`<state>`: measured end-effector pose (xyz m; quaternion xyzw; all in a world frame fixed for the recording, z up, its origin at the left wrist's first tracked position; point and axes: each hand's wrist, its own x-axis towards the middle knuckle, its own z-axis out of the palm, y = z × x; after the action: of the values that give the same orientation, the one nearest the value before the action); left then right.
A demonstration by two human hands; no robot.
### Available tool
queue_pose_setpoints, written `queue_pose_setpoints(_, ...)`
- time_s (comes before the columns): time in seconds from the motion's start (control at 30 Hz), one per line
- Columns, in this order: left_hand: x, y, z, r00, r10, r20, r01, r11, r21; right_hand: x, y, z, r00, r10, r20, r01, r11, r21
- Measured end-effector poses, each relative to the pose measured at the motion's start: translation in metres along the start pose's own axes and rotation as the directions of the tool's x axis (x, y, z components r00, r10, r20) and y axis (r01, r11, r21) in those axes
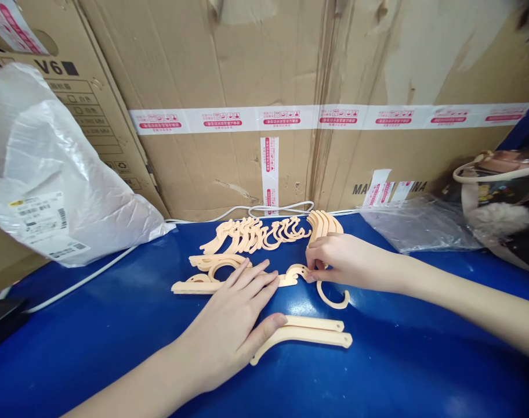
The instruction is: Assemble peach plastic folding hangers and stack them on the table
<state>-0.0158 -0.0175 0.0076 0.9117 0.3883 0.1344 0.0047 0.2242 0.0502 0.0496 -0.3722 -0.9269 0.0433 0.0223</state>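
My left hand point(232, 316) lies flat with its fingers outstretched over a beige hanger part point(199, 287), partly covering it. My right hand point(334, 261) is closed in a pinch at a beige hanger hook point(334, 304), whose curved end shows below the fingers. Between the hands sits a curved joint end point(296, 271), and I cannot tell whether it is joined to the hook. Two long hanger arms point(308, 334) lie in front, close to my left thumb. Behind the hands are a row of curved hanger pieces point(238, 235) and a fanned stack of arms point(323, 223).
Large cardboard boxes point(229, 69) stand behind the blue table point(399, 366). A white plastic parcel bag point(77, 174) leans at the left, near a white cable point(86, 277). On the right are a clear plastic bag point(421, 223) and a bag with a fluffy pompom point(502, 219).
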Motion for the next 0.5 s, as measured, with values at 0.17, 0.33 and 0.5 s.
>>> queue_pose_setpoints(0.17, -0.001, -0.001, 0.002, 1.000, -0.005, -0.012, 0.005, 1.000, -0.006, 0.001, 0.002, 0.001, 1.000, -0.022, -0.011, 0.022, 1.000, 0.005)
queue_pose_setpoints(0.33, -0.002, -0.002, 0.003, 1.000, -0.008, -0.021, 0.007, 1.000, -0.023, 0.001, 0.005, 0.000, 0.998, -0.044, -0.049, 0.043, 0.999, -0.020)
queue_pose_setpoints(0.5, -0.002, -0.002, 0.001, 0.999, -0.022, -0.044, 0.020, 0.999, -0.033, -0.001, 0.013, -0.006, 0.993, -0.077, -0.092, 0.069, 0.993, -0.092)
